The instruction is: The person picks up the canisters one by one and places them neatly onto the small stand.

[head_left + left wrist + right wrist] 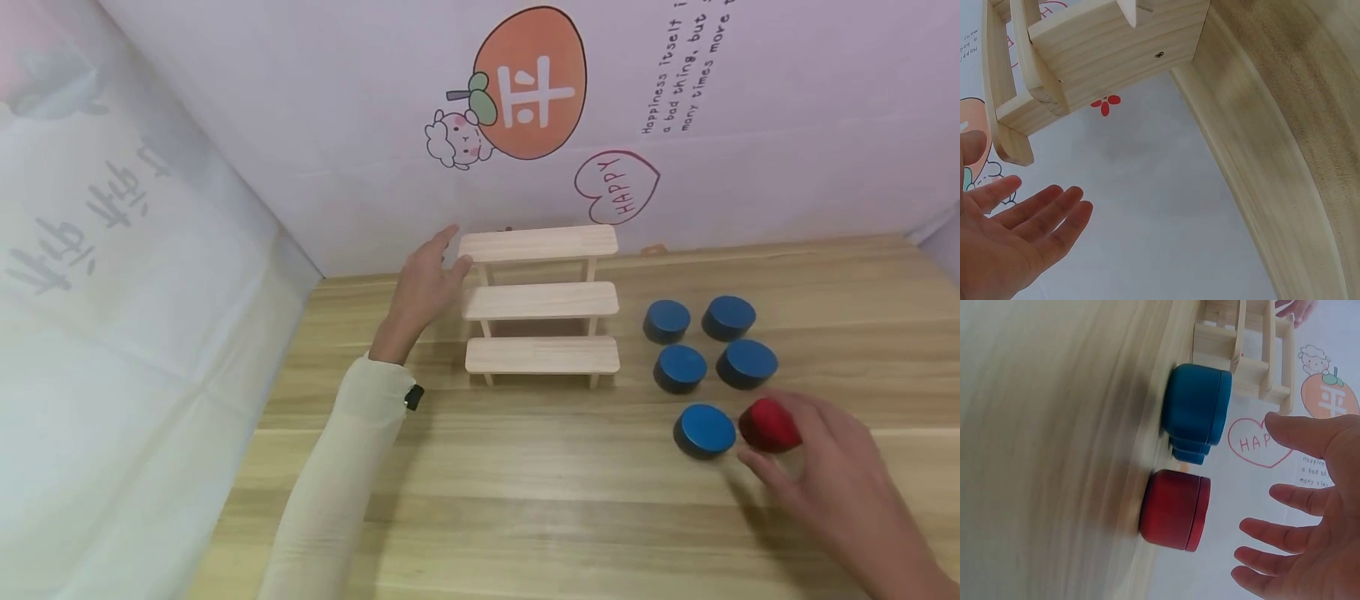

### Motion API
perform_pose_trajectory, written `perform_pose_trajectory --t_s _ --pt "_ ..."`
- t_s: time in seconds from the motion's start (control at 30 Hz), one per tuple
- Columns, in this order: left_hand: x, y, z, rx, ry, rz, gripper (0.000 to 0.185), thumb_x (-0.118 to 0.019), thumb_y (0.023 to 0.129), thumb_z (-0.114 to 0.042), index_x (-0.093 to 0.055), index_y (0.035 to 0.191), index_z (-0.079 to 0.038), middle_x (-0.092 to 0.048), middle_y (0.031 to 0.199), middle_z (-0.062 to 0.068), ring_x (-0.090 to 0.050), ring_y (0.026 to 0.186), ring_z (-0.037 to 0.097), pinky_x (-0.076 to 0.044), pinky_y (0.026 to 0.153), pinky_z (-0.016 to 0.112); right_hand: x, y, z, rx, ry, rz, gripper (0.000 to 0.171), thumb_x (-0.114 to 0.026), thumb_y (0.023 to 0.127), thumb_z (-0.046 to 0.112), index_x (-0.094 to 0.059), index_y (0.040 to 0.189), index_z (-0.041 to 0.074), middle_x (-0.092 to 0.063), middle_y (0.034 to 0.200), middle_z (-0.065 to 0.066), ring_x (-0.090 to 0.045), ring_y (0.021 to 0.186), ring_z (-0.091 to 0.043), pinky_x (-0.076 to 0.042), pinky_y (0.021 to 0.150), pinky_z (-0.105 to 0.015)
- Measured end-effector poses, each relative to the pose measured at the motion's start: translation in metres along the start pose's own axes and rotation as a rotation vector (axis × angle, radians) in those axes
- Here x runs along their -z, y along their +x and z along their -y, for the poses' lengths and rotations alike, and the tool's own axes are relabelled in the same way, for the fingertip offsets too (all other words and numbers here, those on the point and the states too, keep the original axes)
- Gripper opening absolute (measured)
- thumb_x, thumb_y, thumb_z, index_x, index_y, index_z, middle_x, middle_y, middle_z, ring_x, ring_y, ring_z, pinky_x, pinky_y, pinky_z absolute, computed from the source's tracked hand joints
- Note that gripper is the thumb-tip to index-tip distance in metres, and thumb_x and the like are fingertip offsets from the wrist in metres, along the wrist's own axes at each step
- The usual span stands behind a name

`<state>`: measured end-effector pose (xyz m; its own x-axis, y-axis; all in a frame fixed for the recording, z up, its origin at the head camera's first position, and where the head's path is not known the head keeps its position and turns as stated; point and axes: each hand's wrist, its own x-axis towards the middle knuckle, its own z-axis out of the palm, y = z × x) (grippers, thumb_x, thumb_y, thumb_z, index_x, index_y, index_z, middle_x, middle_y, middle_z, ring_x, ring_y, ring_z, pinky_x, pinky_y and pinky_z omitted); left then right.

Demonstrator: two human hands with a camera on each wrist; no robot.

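A three-tier wooden shelf (542, 357) stands near the back wall. My left hand (426, 287) is at its left end, fingers extended, thumb by the top tier; in the left wrist view the fingers (1047, 219) are spread beside the shelf's end. On the right, my right hand (840, 467) reaches over a red lidded tin (768, 423), partly covering it. The right wrist view shows the red tin (1175, 509) standing on the table, with the fingers (1282, 534) spread and apart from it. Left of it is a blue tin (705, 430).
Several more blue tins (680, 368) stand in two columns to the right of the shelf. Behind the wooden table (540, 475) hangs a white printed cloth (360, 100), and another cloth (112, 333) drapes down the left side.
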<state>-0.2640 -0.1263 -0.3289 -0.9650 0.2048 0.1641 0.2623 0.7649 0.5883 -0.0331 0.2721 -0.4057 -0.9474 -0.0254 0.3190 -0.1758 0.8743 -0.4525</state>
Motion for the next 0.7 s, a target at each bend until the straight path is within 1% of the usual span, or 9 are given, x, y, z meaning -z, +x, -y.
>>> perform_pose_trajectory --t_s 0.1,0.2,0.27,0.4,0.5,0.63,0.7 --pt "-0.001 0.002 0.001 -0.004 0.004 0.008 0.059 -0.051 0.103 -0.036 -0.036 0.156 -0.015 -0.042 0.154 0.008 -0.050 0.129 0.029 -0.039 0.106 0.045 0.000 0.000 -0.003 -0.011 -0.009 0.005 0.072 -0.092 0.066 0.007 -0.053 0.124 -0.011 -0.052 0.122 -0.034 -0.045 0.110 -0.054 -0.037 0.086 -0.069" --pt "-0.001 0.005 0.002 -0.019 0.006 0.010 0.058 -0.051 0.103 -0.035 -0.037 0.155 -0.014 -0.043 0.153 0.009 -0.052 0.126 0.030 -0.040 0.105 0.045 0.001 0.001 -0.004 -0.041 -0.008 0.033 0.074 -0.093 0.067 0.009 -0.052 0.126 -0.012 -0.051 0.122 -0.035 -0.045 0.109 -0.054 -0.039 0.084 -0.070" --pt "-0.002 0.006 0.003 -0.032 0.007 0.011 0.058 -0.051 0.103 -0.034 -0.038 0.155 -0.012 -0.044 0.153 0.011 -0.054 0.125 0.032 -0.041 0.104 0.045 0.001 0.002 -0.005 -0.051 -0.004 0.044 0.074 -0.093 0.067 0.009 -0.052 0.125 -0.011 -0.053 0.120 -0.033 -0.047 0.107 -0.053 -0.042 0.080 -0.068" --pt "-0.002 0.008 0.004 -0.046 0.000 0.030 0.055 -0.050 0.104 -0.033 -0.039 0.154 -0.013 -0.044 0.153 0.009 -0.055 0.123 0.034 -0.041 0.105 0.045 0.002 0.003 -0.009 -0.078 0.004 0.077 0.072 -0.093 0.067 0.008 -0.054 0.125 -0.010 -0.055 0.117 -0.032 -0.048 0.104 -0.051 -0.043 0.077 -0.068" --pt "-0.002 0.009 0.002 -0.046 0.009 0.056 0.053 -0.047 0.105 -0.035 -0.040 0.154 -0.015 -0.042 0.154 0.006 -0.048 0.132 0.032 -0.035 0.110 0.044 0.002 0.004 -0.015 -0.083 -0.002 0.086 0.075 -0.092 0.067 0.008 -0.052 0.127 -0.011 -0.053 0.120 -0.035 -0.046 0.106 -0.054 -0.040 0.081 -0.071" --pt "0.000 0.007 0.000 -0.024 0.039 0.093 0.052 -0.044 0.107 -0.035 -0.039 0.155 -0.017 -0.039 0.156 0.005 -0.034 0.143 0.026 -0.027 0.115 0.042 0.001 0.002 -0.025 -0.094 -0.014 0.092 0.082 -0.091 0.069 0.008 -0.046 0.134 -0.013 -0.048 0.126 -0.039 -0.041 0.111 -0.058 -0.033 0.090 -0.075" --pt "0.001 0.006 -0.001 -0.013 0.043 0.102 0.052 -0.043 0.107 -0.035 -0.038 0.155 -0.017 -0.039 0.157 0.006 -0.031 0.144 0.027 -0.026 0.115 0.043 0.000 0.000 -0.029 -0.104 -0.017 0.096 0.084 -0.091 0.070 0.009 -0.044 0.136 -0.012 -0.047 0.128 -0.040 -0.040 0.113 -0.060 -0.030 0.093 -0.075"
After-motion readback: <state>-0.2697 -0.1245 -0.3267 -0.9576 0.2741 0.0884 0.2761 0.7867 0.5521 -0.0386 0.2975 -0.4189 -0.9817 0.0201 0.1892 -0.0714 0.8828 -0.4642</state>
